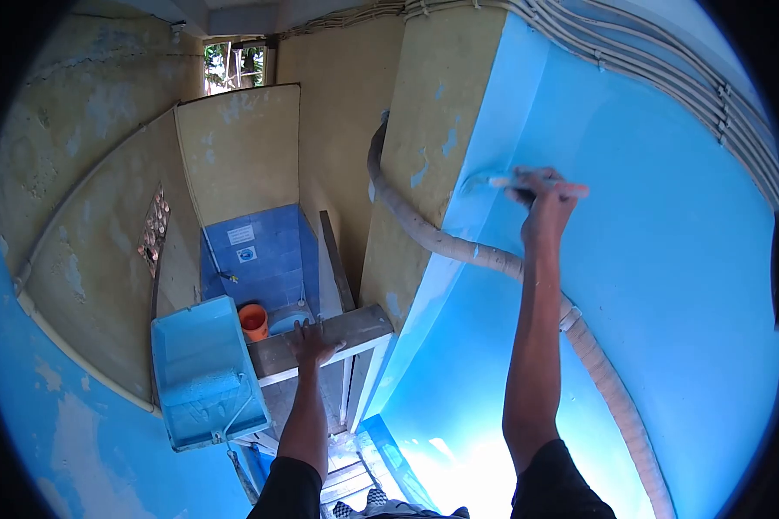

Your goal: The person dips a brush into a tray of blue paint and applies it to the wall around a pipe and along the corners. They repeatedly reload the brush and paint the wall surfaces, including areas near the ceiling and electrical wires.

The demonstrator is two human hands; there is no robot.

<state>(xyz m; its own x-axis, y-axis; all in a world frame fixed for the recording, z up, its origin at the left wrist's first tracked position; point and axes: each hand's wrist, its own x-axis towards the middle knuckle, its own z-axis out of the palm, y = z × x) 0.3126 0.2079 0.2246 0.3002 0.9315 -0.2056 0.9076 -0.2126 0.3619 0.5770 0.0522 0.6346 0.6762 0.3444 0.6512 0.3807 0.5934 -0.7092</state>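
My right hand (543,192) is closed around a paintbrush (498,182) whose bristles touch the pale blue side of the wall corner (485,160). The brush handle sticks out to the right of my fingers. Lower down, my left hand (310,344) rests with its fingers spread on a wooden ledge (363,324). To the left of it stands a paint tray (169,346) coated in light blue, with a paint roller (206,388) lying in its lower part. The roller's handle hangs over the tray's near edge.
A thick wrapped pipe (493,258) bends across the corner and down the blue wall (658,190). Several thin conduits (666,73) run along the top. Beyond the ledge are an orange bucket (253,321) and blue tiles (273,240). Steps (346,484) lie below.
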